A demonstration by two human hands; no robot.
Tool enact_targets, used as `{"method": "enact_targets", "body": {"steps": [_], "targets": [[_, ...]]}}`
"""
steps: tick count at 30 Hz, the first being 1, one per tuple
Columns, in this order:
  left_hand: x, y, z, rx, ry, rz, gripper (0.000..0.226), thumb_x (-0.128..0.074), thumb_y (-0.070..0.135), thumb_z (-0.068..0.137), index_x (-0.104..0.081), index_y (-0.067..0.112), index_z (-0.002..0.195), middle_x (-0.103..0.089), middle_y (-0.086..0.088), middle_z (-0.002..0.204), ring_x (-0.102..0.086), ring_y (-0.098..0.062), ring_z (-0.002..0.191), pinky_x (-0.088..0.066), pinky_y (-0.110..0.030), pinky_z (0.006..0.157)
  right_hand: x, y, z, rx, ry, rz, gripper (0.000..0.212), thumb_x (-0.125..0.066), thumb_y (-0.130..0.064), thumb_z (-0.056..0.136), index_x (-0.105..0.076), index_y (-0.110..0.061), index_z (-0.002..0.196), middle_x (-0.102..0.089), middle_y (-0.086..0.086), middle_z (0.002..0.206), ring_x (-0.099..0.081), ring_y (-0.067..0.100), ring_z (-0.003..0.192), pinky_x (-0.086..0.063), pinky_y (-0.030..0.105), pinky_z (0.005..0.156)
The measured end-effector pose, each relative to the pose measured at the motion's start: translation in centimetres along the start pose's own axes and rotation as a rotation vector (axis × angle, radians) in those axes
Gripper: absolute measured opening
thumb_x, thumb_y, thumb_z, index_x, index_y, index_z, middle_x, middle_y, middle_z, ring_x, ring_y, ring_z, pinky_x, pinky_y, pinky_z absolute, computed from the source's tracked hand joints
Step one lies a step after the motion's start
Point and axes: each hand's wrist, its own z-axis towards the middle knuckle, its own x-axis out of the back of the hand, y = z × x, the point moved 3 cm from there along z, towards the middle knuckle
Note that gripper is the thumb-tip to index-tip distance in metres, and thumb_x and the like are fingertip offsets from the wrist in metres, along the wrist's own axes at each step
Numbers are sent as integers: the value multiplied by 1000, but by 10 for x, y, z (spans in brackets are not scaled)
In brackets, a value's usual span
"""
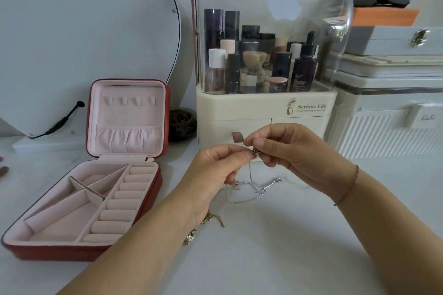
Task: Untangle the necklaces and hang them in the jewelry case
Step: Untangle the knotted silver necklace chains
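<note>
The jewelry case (48, 252) has a red shell that looks like matt imitation leather, and its pink lining (129, 112) is soft, velvety cloth. The silver necklace (260, 190) is fine, bright metal chain; the gold necklace (211, 219) is yellow metal with a duller gleam. The worktop (287, 246) is white, smooth and faintly veined like marble. The makeup organizer (215, 108) is cream plastic with a satin finish, under a clear, glossy plastic cover (330, 7). The bottles (304, 72) inside look dark and glossy. The mirror (84, 19) is smooth glass. A white box (383, 136) has ribbed plastic. A cord bracelet (352, 187) is thin reddish string.
</note>
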Motion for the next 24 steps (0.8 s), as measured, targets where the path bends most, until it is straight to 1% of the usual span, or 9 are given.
{"method": "enact_targets", "body": {"steps": [2,4,6,8,12,16,20,22,24], "targets": [[0,0,0,-4,4,35,8,-67,16,81,-72,19,75,-57,14,55,-50,-3,59,-38,-20,68,0,1,0,-6,-7,3,24,-63,-18,75,-68,0,90,-61,-3,65,-46,10,61,-41,18,57],[1,-1,1,7,11,32,8,-69,17,79,-69,21,72,-61,17,59,-55,3,63,-39,-21,71,-1,3,1,-5,-13,3,23,-64,-18,74,-69,0,88,-62,-1,67,-46,11,62,-41,18,58],[2,-3,2,21,17,22,3,-71,25,69,-69,24,71,-62,15,64,-55,-2,73,-39,-25,78,-1,4,1,-1,-13,5,21,-66,-18,74,-71,-2,86,-63,3,72,-46,13,63,-41,18,58],[1,-4,4,39,-7,-38,9,-67,29,63,-71,24,70,-61,11,68,-55,-5,76,-40,-27,80,-1,4,2,1,-11,7,19,-66,-18,74,-71,-4,86,-64,4,72,-46,13,63,-42,18,59],[-4,-4,2,57,-164,-135,7,-67,26,61,-71,23,64,-63,7,74,-58,-5,75,-41,-29,78,2,4,3,-1,40,-1,20,-63,-17,74,-69,-3,89,-65,-7,67,-47,10,61,-42,18,60],[-9,-4,-1,73,-307,-76,14,-65,36,52,-66,24,60,-66,5,82,-60,-7,83,-41,-26,78,14,5,4,27,189,5,18,-67,-23,73,-73,-11,85,-62,3,72,-50,16,66,-45,26,67],[-13,-7,-5,99,-388,24,18,-71,36,57,-69,23,68,-64,-1,86,-52,-14,85,-38,-24,74,23,3,4,65,294,128,12,-61,-12,82,-69,-6,89,-62,0,69,-51,8,63,-47,16,63],[-12,-10,-5,130,-367,73,19,-73,36,61,-73,22,75,-67,2,85,-55,-11,82,-39,-23,76,27,3,4,76,304,219,16,-60,-14,79,-68,-5,91,-64,0,70,-53,6,62,-48,15,63],[-10,-10,-4,135,-349,133,15,-70,36,67,-75,24,75,-70,7,83,-59,-5,82,-41,-23,81,32,0,4,100,312,306,17,-60,-14,78,-68,-5,90,-64,3,74,-53,6,61,-49,14,62]]}}
